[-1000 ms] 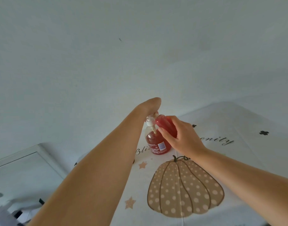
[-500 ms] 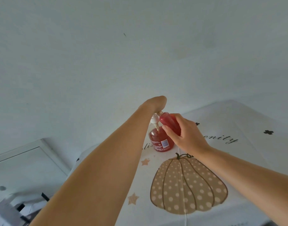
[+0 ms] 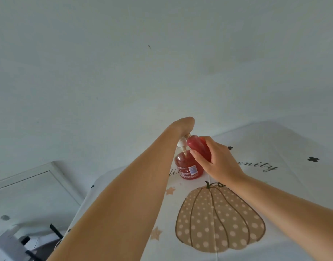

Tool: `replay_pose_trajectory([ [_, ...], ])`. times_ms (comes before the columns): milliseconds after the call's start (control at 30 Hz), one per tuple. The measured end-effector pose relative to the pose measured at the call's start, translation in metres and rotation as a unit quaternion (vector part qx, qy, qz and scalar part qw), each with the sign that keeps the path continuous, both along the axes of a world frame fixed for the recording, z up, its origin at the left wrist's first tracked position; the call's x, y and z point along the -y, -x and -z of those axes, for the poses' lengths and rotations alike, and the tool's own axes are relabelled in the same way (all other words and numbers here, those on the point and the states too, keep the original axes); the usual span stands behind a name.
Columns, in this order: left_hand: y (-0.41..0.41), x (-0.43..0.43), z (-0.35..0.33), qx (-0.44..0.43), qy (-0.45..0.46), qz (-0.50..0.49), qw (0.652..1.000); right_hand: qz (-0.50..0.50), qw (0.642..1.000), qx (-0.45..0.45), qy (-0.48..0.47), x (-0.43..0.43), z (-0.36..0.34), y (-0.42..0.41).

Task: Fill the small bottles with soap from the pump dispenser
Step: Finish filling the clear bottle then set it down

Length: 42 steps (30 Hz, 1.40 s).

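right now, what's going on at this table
A person is filling a small bottle with red soap. The right hand holds it tilted at the spout of the pump dispenser, which stands on a pumpkin-print tablecloth. The left hand sits over the pump head, fingers hidden. The bottle looks nearly full.

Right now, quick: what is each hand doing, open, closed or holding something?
Left hand: over the head of the pump dispenser; fingers hidden, cannot tell.
Right hand: grips the small bottle, held at the nozzle.
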<state>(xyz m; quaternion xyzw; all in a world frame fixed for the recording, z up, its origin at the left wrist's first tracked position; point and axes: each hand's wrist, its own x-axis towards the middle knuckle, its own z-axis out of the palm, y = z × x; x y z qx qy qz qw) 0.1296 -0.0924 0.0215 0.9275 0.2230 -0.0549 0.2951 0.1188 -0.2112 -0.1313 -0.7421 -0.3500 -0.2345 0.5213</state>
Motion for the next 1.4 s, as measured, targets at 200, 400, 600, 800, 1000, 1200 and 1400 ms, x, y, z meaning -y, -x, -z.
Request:
replay_pose_trajectory([
  [200,-0.001,0.001,-0.005,-0.001,-0.02,-0.004,1.0,-0.01,1.0,-0.018,-0.004,0.0,0.0,0.0],
  [400,0.008,0.003,0.0,-0.014,0.007,-0.016,1.0,-0.012,1.0,-0.012,0.007,0.001,0.001,0.0],
  [600,0.008,0.007,-0.006,-0.02,-0.031,-0.001,0.999,-0.014,1.0,-0.018,0.009,0.001,-0.001,0.001],
  [800,0.004,0.005,-0.008,-0.018,-0.025,0.002,1.0,-0.014,1.0,-0.016,0.012,0.0,-0.001,-0.001],
  [1000,0.013,0.008,-0.005,-0.014,-0.006,-0.014,1.0,-0.008,1.0,-0.013,0.021,0.001,0.001,-0.001],
  [1200,0.008,0.008,-0.011,-0.021,-0.001,-0.016,1.0,-0.011,1.0,-0.024,0.014,0.002,-0.002,0.0],
  [1400,0.009,0.009,-0.006,-0.02,0.019,-0.034,0.999,-0.015,1.0,-0.018,0.021,-0.001,0.0,-0.002],
])
